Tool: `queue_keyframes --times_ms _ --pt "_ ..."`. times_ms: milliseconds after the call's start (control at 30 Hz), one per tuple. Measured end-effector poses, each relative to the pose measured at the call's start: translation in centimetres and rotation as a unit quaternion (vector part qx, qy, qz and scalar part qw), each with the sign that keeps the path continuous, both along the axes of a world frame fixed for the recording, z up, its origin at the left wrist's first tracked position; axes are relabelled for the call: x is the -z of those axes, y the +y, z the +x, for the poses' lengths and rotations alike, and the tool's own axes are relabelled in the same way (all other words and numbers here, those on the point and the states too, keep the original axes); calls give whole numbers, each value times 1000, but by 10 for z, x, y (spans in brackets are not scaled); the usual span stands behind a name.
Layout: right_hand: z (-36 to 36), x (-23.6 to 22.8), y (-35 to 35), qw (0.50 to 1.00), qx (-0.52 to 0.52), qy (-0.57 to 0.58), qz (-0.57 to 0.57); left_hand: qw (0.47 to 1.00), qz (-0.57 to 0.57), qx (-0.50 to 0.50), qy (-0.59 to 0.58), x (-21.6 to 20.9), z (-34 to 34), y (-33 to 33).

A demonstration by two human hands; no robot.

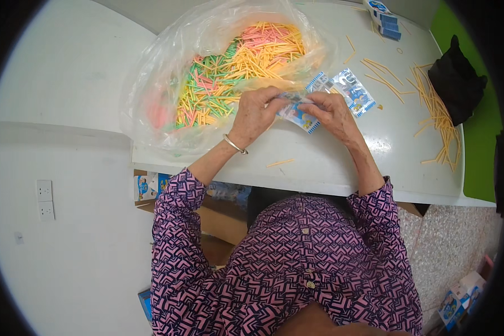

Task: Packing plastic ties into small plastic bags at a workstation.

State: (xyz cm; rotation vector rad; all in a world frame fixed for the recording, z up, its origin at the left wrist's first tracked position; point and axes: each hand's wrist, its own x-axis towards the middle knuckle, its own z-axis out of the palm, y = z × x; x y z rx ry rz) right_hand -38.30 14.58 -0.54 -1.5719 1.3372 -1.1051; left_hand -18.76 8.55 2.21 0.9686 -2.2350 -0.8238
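A small blue-and-white printed plastic packet (299, 119) is held between my two hands over the table. My left hand (256, 115), with a bangle at its wrist, pinches the packet's upper left side. On the other side, my right hand (335, 116) pinches it between thumb and fingers. The fingers partly cover the packet, so I cannot tell whether it has anything inside. Just beyond my right hand lies another such packet (357, 96). To the left, a large clear plastic bag (151, 78) gapes around a heap of thin pink, yellow and green sticks (263, 59).
Loose yellow sticks (439, 115) are strewn at the table's right side, beside a black cloth-like item (458, 81). A stack of blue-and-white packets (387, 25) is at the far right. One short stick (280, 163) lies near the front edge. Cardboard boxes (221, 224) are under the table.
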Motion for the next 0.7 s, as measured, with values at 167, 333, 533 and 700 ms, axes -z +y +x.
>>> queue_keyframes --times_ms 167,333,533,700 --pt "0 -2 2 1000 -17 10 18 999 -28 21 -24 -4 4 -5" --pt "-3 5 -3 998 -12 35 -50 995 30 82 -47 -11 -2 -20" --pt "-8 -2 -3 999 -3 29 -27 997 13 66 -28 -13 -23 -115" --pt "-8 12 -4 999 -11 32 -39 856 -286 11 -431 18 -62 -157"
